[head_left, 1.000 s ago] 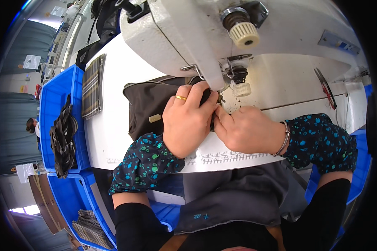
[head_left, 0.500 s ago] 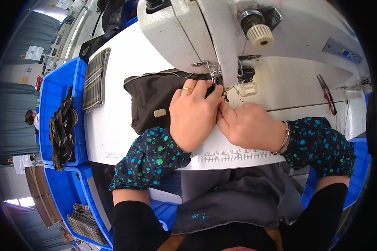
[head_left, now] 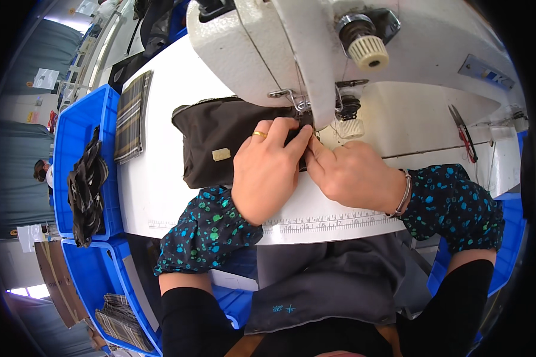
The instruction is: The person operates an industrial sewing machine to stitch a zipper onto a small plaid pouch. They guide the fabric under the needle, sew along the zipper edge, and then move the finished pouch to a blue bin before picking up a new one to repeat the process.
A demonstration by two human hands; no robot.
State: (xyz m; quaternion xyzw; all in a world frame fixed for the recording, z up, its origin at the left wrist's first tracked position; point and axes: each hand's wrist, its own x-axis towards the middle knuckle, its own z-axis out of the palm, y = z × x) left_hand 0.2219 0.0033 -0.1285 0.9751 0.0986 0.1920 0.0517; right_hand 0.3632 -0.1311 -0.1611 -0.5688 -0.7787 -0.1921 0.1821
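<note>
A dark brown fabric pouch (head_left: 205,134) with a metal zipper along its far edge and a small pale label lies on the white sewing table. Its right end is under the needle and presser foot of a white sewing machine (head_left: 250,56). My left hand (head_left: 268,169), wearing a gold ring, presses on the pouch with bent fingers, its thumb and forefinger at the edge close to the foot. Just right of it, my right hand (head_left: 354,175) pinches the pouch's near right edge, fingertips close to the left thumb. The needle tip is hard to make out.
Red-handled scissors (head_left: 463,134) lie at the right. Folded plaid cloth (head_left: 132,116) sits at the table's left edge, beside a blue bin (head_left: 62,196) holding dark pieces. Another blue bin (head_left: 80,262) below holds plaid cloth. A printed ruler (head_left: 333,225) runs along the front edge.
The pouch has shifted slightly left and away from me, with my left hand shifting left too. More of the dark edge shows between my hands. The right hand keeps nearly the same place.
</note>
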